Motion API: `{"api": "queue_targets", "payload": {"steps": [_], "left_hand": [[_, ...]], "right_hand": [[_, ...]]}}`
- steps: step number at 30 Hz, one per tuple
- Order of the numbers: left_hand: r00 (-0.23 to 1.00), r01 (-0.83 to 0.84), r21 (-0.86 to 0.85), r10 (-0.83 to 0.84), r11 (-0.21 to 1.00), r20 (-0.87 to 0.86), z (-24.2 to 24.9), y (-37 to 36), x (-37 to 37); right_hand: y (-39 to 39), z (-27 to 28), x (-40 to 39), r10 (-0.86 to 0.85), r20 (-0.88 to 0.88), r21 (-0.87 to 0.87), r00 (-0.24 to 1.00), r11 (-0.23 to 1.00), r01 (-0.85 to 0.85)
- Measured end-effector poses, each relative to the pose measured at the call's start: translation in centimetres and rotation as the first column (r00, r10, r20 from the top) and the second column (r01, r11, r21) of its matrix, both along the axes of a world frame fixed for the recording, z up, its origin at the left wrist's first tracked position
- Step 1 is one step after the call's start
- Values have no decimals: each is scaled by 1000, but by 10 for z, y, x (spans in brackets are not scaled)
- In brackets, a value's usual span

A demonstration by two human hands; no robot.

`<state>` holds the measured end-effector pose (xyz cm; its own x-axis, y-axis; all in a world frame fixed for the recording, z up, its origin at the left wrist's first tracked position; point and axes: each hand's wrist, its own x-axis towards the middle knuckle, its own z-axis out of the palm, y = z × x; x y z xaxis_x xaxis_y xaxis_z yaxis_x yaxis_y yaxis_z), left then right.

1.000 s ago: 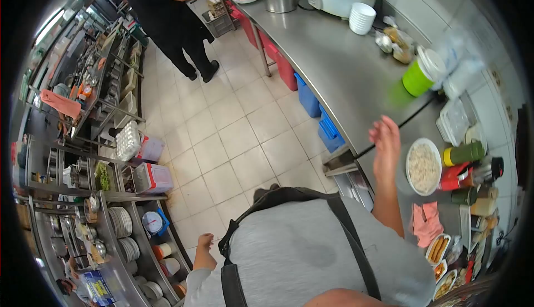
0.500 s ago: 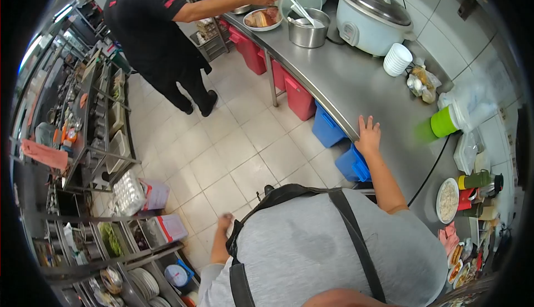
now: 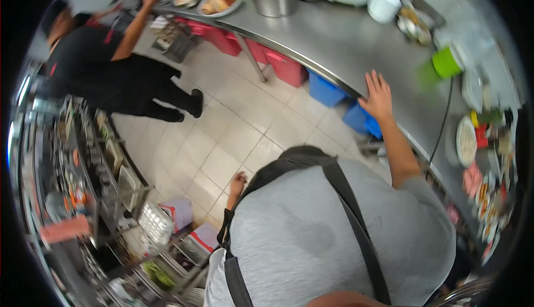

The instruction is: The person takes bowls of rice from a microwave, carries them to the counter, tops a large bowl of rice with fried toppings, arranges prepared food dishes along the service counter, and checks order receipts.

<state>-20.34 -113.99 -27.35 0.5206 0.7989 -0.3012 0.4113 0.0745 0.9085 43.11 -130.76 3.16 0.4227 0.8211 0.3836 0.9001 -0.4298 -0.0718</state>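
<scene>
My right hand (image 3: 378,96) lies with spread fingers on the edge of the steel counter (image 3: 345,40), holding nothing. Below it, under the counter, are blue bins (image 3: 327,89). My left hand (image 3: 238,183) hangs low beside my dark apron (image 3: 300,156), over the tiled floor. Its fingers are loosely bent and apart, and I see nothing in them. Farther along the counter from my right hand stand a stack of white bowls (image 3: 384,5) and a bright green container (image 3: 446,62), blurred.
A co-worker in black (image 3: 105,67) stands at the far left, one arm raised. A metal pot (image 3: 273,2) and a plate of meat (image 3: 219,2) sit at the counter's far end. Shelving with trays (image 3: 128,187) lines the left. A white dish (image 3: 466,141) is at the right.
The view has turned, so the counter and co-worker appear shifted. My left hand shows higher beside my body. My right hand stays at the counter edge. The co-worker's arm has moved away from the pot.
</scene>
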Motion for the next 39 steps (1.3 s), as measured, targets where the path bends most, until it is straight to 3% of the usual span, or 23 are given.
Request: {"api": "queue_targets", "payload": {"steps": [1,3,6,8,9,11,12,14,16,19,21,22,23,24,25,27,29,30,31,33,35,37,39], "left_hand": [[968,248,87,-243,965,-54,27,-12,25],[918,123,-244,-204,962,-340,-5,-27,-27],[885,-33,-372,-146,928,-443,19,0,-57],[875,-157,-395,-58,905,-481,32,29,-77],[870,-213,-399,-12,892,-493,34,45,-83],[861,-302,-398,69,866,-504,37,77,-90],[859,-331,-394,101,857,-503,37,92,-89],[861,-365,-367,160,855,-483,33,125,-80],[872,-368,-314,208,875,-443,25,168,-62],[909,-241,-230,136,943,-395,18,242,-18],[924,-70,-208,-15,976,-382,68,287,23],[924,14,-191,-86,981,-374,107,309,52],[926,-17,-188,-55,982,-373,137,335,65],[941,62,-226,-132,972,-311,165,363,68],[947,146,-257,-211,955,-244,181,395,68],[827,271,-83,-276,959,-490,197,460,56],[683,240,159,-50,958,-729,251,514,82],[798,35,111,39,993,-601,269,541,88],[873,-159,27,153,987,-462,277,570,89],[955,-151,244,205,958,-214,258,634,77],[957,-100,428,204,898,-204,287,693,96],[972,-164,395,217,904,-94,300,768,121],[988,-144,388,153,910,7,335,836,172]], "right_hand": [[-2,1,-3,-43,-26,-3,999,999,43],[-14,-3,-15,-147,-53,-25,988,989,146],[-20,-7,-12,-190,-108,-16,976,982,190],[-19,-16,-3,8,-672,283,740,927,247],[-16,-10,-2,-20,-675,267,738,926,269],[-2,17,6,252,-936,351,245,647,677],[1,20,8,241,-939,344,246,645,683],[16,23,24,236,-834,515,499,658,550],[50,43,39,157,-752,560,641,665,494],[118,77,79,-218,-766,293,604,718,631],[164,104,105,-372,-702,157,607,751,642],[188,113,117,-375,-653,152,658,786,599],[221,137,111,-329,-340,241,881,875,419],[254,168,96,-224,23,260,974,942,211],[285,194,90,-61,98,325,993,945,26],[336,227,74,-90,-60,459,994,882,108],[345,231,105,11,-61,390,998,921,13],[370,238,98,189,-263,542,946,840,-17],[396,242,88,197,-251,547,948,836,-29],[456,250,65,155,-407,636,900,756,157],[532,273,31,191,-352,642,916,762,87],[596,294,9,166,252,194,953,957,-218],[645,296,-6,166,258,146,952,967,-208]]}}
